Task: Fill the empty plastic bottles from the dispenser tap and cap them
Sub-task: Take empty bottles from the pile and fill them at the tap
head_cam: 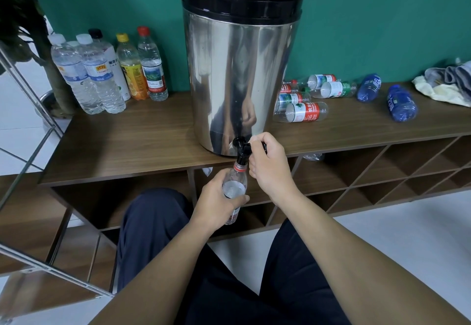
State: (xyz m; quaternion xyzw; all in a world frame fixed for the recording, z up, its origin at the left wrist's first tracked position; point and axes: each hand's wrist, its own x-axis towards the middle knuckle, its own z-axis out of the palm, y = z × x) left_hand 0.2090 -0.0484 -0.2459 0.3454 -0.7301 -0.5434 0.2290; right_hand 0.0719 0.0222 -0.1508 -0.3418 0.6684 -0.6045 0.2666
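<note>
The left hand (216,200) has its grip wrapped around a clear plastic bottle (234,189), holding its open neck just under the black tap (243,147) at the counter's (127,144) front edge, while the right hand (270,161) grips the tap lever. Six capped bottles (109,70), seemingly full, stand at the back-left corner; about seven empties (303,112) lie right of the dispenser (239,75), still to fill.
</note>
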